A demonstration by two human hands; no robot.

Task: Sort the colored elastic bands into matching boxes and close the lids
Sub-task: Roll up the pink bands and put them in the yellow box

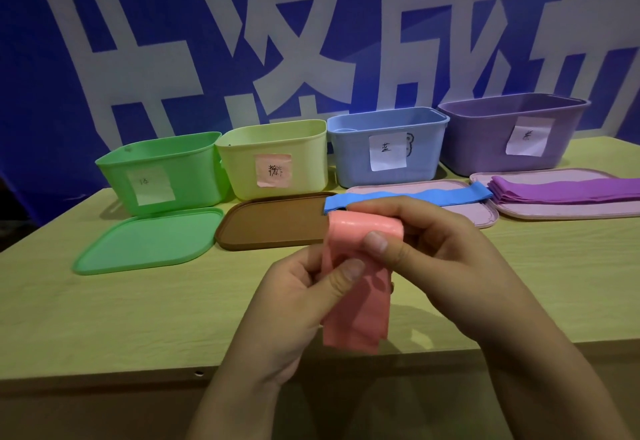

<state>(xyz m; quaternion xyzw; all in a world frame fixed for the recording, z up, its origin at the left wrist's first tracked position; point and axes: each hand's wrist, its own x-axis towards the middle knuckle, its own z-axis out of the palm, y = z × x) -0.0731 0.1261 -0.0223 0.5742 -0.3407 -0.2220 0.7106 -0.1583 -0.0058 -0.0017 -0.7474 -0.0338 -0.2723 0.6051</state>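
Both hands on the pink band [356,308] at table-centre: right hand [450,259] pinches its folded top at twelve o'clock, left hand [301,294] grips the side at nine o'clock.

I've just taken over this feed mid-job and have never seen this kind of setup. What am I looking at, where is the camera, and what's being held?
There is no machine: a person works bare-handed, filmed by a camera on their head looking down. The left hand and right hand both pinch a folded pink band. On the table stand four open boxes: green box, yellow box, blue box, purple box. Their lids lie in front. A blue band and purple bands rest on the two pink lids.
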